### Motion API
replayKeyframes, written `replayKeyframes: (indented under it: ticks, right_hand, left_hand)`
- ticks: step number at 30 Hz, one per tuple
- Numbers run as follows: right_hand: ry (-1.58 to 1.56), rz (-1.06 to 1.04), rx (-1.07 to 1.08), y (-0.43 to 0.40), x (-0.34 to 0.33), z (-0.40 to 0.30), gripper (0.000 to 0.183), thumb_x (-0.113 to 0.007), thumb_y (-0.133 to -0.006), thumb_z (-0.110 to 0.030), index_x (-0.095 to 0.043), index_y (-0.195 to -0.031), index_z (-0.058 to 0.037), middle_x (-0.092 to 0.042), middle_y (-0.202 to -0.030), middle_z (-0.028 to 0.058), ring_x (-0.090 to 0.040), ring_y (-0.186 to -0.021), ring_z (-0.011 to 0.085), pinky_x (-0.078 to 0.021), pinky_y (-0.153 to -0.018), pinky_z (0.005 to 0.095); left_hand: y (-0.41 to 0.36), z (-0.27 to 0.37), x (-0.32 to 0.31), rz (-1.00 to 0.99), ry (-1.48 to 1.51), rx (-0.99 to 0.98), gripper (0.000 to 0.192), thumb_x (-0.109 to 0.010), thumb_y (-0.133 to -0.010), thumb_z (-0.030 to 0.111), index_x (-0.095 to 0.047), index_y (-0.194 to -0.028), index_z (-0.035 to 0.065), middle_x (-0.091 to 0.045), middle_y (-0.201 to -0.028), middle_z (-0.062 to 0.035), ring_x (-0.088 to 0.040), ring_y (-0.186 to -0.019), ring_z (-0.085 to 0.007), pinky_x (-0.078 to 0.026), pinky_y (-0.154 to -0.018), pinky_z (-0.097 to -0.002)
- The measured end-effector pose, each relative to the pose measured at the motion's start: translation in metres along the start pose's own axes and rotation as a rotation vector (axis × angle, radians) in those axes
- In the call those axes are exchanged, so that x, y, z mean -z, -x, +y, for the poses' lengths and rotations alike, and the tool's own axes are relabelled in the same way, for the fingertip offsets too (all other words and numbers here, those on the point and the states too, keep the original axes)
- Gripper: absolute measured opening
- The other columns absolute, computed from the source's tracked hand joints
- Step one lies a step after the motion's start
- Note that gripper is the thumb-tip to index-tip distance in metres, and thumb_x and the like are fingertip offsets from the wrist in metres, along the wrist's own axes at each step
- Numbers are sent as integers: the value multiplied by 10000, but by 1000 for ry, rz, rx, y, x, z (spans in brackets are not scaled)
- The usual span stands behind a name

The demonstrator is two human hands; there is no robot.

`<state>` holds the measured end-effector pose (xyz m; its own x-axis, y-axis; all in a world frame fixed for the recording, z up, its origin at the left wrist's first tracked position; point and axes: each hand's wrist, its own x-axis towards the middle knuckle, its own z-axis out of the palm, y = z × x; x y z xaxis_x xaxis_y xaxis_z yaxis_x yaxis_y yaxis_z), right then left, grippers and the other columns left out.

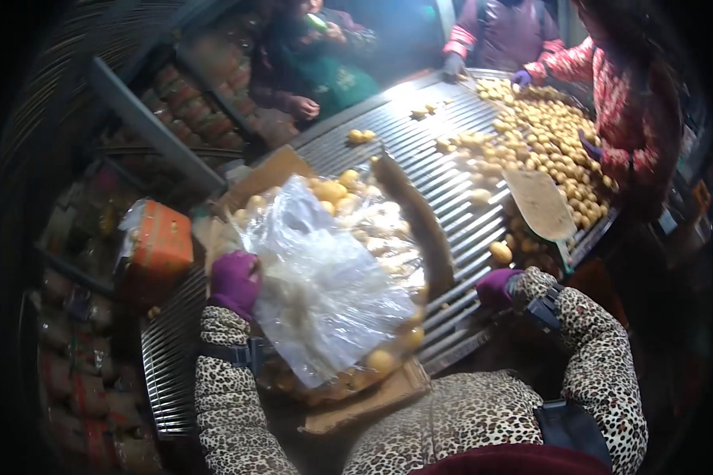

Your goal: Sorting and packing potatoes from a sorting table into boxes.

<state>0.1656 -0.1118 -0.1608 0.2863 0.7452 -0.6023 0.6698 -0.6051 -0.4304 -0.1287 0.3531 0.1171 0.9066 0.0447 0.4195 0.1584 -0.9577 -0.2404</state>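
An open cardboard box (365, 395) full of potatoes stands before me at the lower end of a metal roller table (451, 219). Clear plastic film (327, 285) lies over much of its potatoes. My left hand (235, 284), in a purple glove, is at the box's left side, by the film's edge; whether it grips the box or the film is unclear. My right hand (498, 287), also purple-gloved, is over the table's near edge to the right of the box, just below a single potato (500, 253); its fingers are partly hidden and its hold is unclear.
A scoop (540, 205) rests at the right beside a large heap of potatoes (546, 136). Two people in red-patterned sleeves (624, 113) and purple (502, 35) reach towards the heap. Another person (327, 71) stands behind the table. An orange carton (157, 237) is at the left.
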Motion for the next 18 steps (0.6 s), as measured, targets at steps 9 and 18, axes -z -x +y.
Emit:
replayKeyframes:
  ticks: [9, 18]
  right_hand:
    - [-975, 619, 34, 27, 150, 16, 58, -693, -835, -127, -713, -870, -84, -666, -797, 119, -673, -757, 211, -523, -679, 374]
    - [46, 604, 606, -56, 282, -314, 610, -699, -897, -456, -551, -1390, -128, -659, -1262, 163, -630, -1173, 275, -487, -1000, 406]
  left_hand:
    - [103, -84, 83, -112, 26, 317, 275, -714, -724, 138, -702, -994, 86, -676, -935, -151, -657, -913, -344, -530, -825, -462]
    - [-74, -57, 58, 42, 375, 79, 561, -784, -797, 159, -589, -1309, 39, -622, -1306, -153, -566, -1256, -301, -431, -1083, -408]
